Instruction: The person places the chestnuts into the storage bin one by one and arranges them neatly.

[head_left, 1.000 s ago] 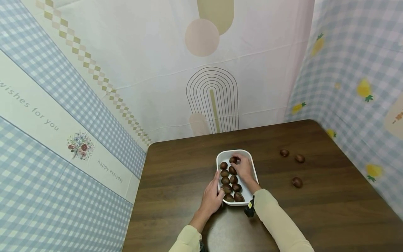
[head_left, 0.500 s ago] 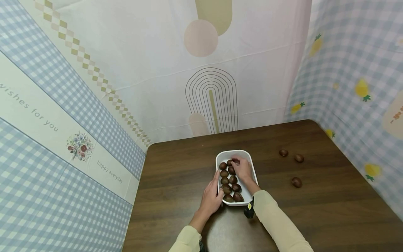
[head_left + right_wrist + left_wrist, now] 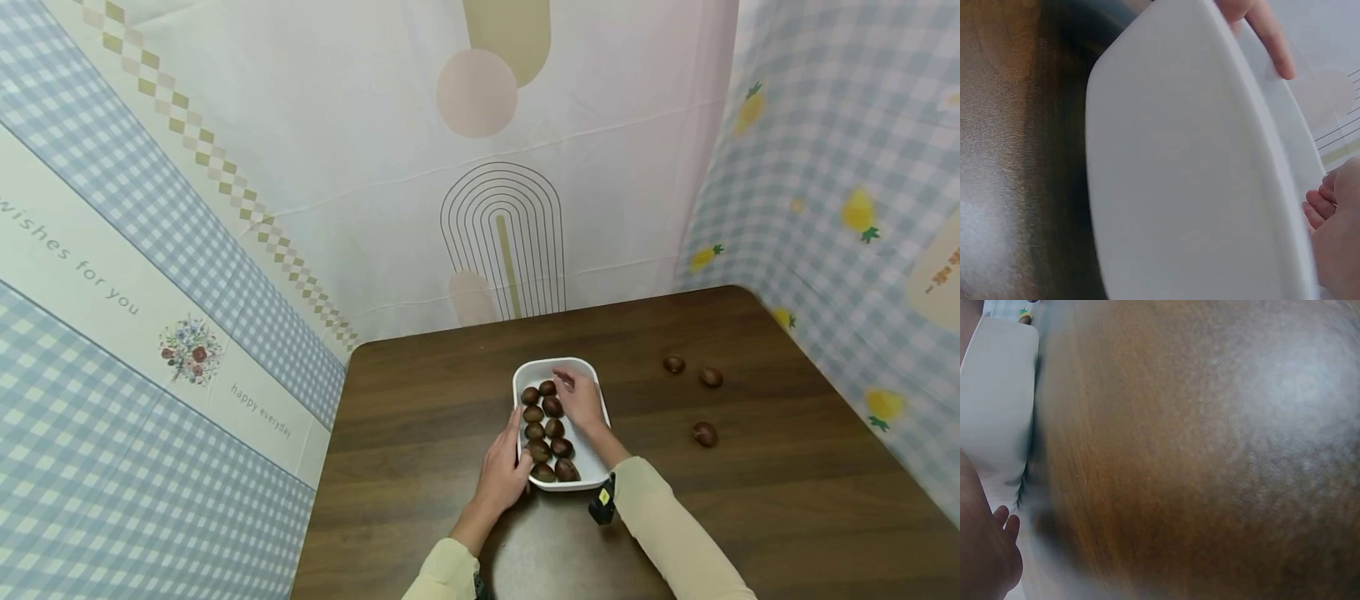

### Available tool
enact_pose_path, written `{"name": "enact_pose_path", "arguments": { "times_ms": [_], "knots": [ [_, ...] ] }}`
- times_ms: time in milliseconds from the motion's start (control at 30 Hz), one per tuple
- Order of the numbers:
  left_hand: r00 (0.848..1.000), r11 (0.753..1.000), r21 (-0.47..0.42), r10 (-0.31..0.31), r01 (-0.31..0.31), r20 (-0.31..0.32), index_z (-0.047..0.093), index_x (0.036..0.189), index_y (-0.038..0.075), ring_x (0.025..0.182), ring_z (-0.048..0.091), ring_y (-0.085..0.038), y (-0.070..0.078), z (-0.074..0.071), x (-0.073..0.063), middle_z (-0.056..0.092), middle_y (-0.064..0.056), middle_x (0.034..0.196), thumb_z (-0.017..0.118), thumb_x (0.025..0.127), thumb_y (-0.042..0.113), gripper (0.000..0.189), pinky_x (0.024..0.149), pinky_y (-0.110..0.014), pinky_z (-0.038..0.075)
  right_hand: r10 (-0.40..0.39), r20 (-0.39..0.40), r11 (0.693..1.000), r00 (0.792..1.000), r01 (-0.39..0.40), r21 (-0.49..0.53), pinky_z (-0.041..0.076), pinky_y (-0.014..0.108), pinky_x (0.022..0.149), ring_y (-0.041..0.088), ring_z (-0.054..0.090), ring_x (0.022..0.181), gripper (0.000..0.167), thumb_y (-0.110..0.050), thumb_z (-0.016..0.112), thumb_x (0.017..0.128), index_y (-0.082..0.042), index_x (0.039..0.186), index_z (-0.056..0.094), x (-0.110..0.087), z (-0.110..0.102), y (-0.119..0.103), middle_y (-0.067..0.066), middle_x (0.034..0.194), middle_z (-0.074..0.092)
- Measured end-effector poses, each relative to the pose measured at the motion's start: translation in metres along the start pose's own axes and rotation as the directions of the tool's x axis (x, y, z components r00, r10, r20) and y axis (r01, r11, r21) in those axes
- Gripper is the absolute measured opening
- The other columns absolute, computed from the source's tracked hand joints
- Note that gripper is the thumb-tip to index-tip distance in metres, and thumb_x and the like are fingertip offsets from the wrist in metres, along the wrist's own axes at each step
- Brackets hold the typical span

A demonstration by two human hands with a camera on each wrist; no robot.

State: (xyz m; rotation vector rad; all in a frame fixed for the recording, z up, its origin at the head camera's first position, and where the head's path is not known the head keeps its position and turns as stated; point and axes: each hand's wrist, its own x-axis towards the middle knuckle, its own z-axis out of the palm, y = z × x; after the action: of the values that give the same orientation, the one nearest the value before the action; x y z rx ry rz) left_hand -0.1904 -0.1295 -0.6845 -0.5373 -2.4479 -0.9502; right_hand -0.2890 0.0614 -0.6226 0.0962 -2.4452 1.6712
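A white rectangular tray point(image 3: 590, 457) sits on the brown table, with two columns of dark brown chestnuts point(image 3: 562, 447) along its left side. My left hand point(image 3: 502, 473) grips the tray's left edge, thumb over the rim and fingers along the outer wall. Over the tray's far right part is my right hand point(image 3: 582, 405), its fingers loosely bent beside the farthest chestnut point(image 3: 547, 388) and holding nothing. The right wrist view has the tray's outer wall point(image 3: 1172, 150) up close, with the curled fingertips of my right hand point(image 3: 1342, 228) above the rim.
Three loose chestnuts lie right of the tray: one at the back point(image 3: 674, 364), one beside it point(image 3: 710, 377), one nearer point(image 3: 705, 434). Patterned cloth point(image 3: 390, 208) hangs behind the table point(image 3: 420, 392) and along both sides.
My right hand shifted the farthest chestnut left, into line with the others, then let it go and drew slightly right. My left hand stays on the tray edge.
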Motion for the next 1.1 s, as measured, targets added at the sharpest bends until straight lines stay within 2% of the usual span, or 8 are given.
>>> {"name": "enact_pose_path", "arguments": {
  "times_ms": [200,333,467,600,733,900,1100],
  "knots": [
    [1.0,1.0,-0.006,-0.003,0.003,0.006,0.037,0.166,0.009,0.133,0.062,-0.028,0.0,0.001,0.001,0.053,-0.01,0.159,0.058,0.089,0.016,0.08,0.098,-0.047,0.055,-0.048,-0.01,0.994,0.999,0.049,0.1,0.055,0.046,0.101,0.04,0.071,0.117,0.031,-0.004,0.066,0.102,0.005,0.131,0.071,0.006,-0.018,-0.006,0.025,0.129,0.072],
    [1.0,1.0,0.007,-0.002,0.002,0.003,0.038,0.165,0.009,0.128,0.065,-0.029,0.001,0.001,0.0,0.056,-0.011,0.156,0.058,0.089,0.016,0.08,0.095,-0.046,0.056,-0.063,-0.042,0.989,0.997,0.068,0.131,0.053,0.047,0.104,0.039,0.07,0.119,0.036,-0.007,0.066,0.103,0.0,0.138,0.069,0.01,-0.034,-0.007,0.021,0.133,0.07],
    [1.0,1.0,0.007,-0.009,0.009,0.009,0.037,0.166,0.007,0.126,0.066,-0.03,0.004,-0.002,0.001,0.057,-0.012,0.155,0.057,0.089,0.014,0.08,0.093,-0.047,0.056,-0.071,-0.097,0.991,0.993,0.081,0.107,0.05,0.051,0.107,0.038,0.065,0.125,0.042,-0.01,0.065,0.104,-0.005,0.145,0.064,0.016,-0.051,-0.005,0.018,0.145,0.065],
    [0.999,1.0,0.001,-0.028,0.028,0.025,0.038,0.165,0.005,0.128,0.064,-0.033,0.014,-0.009,0.003,0.056,-0.013,0.156,0.058,0.089,0.013,0.078,0.095,-0.052,0.055,-0.071,-0.126,0.997,0.989,0.074,0.019,0.038,0.053,0.118,0.037,0.049,0.145,0.052,-0.01,0.062,0.105,-0.008,0.157,0.053,0.024,-0.067,0.003,0.014,0.161,0.051],
    [0.999,1.0,0.011,-0.027,0.026,0.026,0.036,0.165,0.007,0.129,0.064,-0.031,0.011,-0.008,0.003,0.055,-0.012,0.157,0.056,0.091,0.014,0.078,0.096,-0.051,0.055,-0.025,-0.133,0.998,0.991,0.017,-0.056,0.03,0.055,0.123,0.038,0.035,0.154,0.06,-0.011,0.06,0.106,-0.007,0.163,0.041,0.032,-0.082,0.016,0.015,0.168,0.04],
    [1.0,1.0,0.015,-0.011,0.011,0.007,0.036,0.166,0.009,0.128,0.065,-0.03,0.004,-0.004,0.001,0.056,-0.011,0.156,0.057,0.09,0.015,0.079,0.095,-0.048,0.055,0.058,-0.133,0.992,0.989,-0.072,-0.1,0.028,0.06,0.122,0.045,0.032,0.153,0.064,-0.012,0.058,0.106,-0.005,0.166,0.035,0.038,-0.101,0.033,0.02,0.168,0.036],
    [1.0,1.0,0.003,-0.027,0.027,0.001,0.038,0.166,0.012,0.129,0.064,-0.028,0.001,0.0,0.0,0.056,-0.009,0.157,0.059,0.09,0.017,0.079,0.096,-0.05,0.055,0.177,-0.121,0.974,0.977,-0.191,-0.118,0.021,0.068,0.121,0.056,0.023,0.152,0.067,-0.016,0.054,0.108,-0.007,0.169,0.027,0.04,-0.127,0.048,0.023,0.171,0.028]
  ]
}}
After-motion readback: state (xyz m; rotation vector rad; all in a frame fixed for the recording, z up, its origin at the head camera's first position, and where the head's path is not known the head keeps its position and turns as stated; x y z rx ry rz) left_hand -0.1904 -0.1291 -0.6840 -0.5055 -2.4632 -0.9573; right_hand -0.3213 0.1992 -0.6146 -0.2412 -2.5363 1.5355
